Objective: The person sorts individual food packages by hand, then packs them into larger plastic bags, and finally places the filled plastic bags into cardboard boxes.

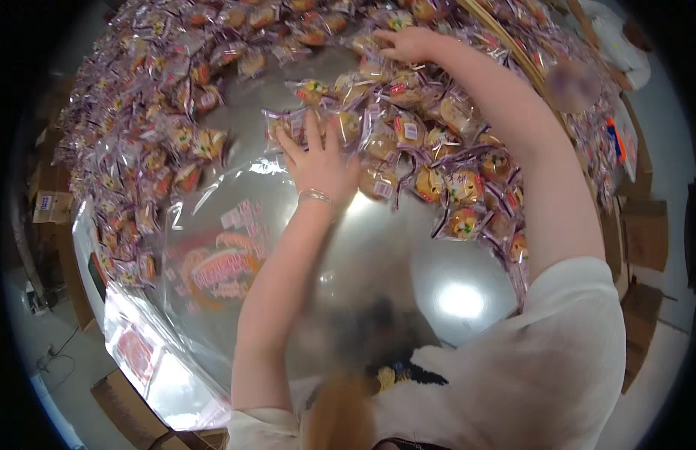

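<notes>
My left hand (321, 163) lies palm down with spread fingers over several wrapped round pastries (279, 130). A thin bracelet (315, 195) circles its wrist. Farther off, my right hand (411, 45) reaches across the heap, its fingers apart on clear packets (373, 64). Between and below both hands spreads a loose cluster of pastries (407, 130) in clear wrappers with purple edges. These rest on a shiny metal tabletop (376, 253). Left of my left forearm, a large clear printed plastic bag (221, 270) lies flat on the metal.
A deep heap of wrapped pastries (151, 84) covers the table's left and far side. A wooden strip (502, 36) runs along the right, with more packets beyond. Another person (615, 48) is at the upper right. Printed plastic sheets (137, 351) hang over the near-left edge; cardboard boxes (645, 233) stand around.
</notes>
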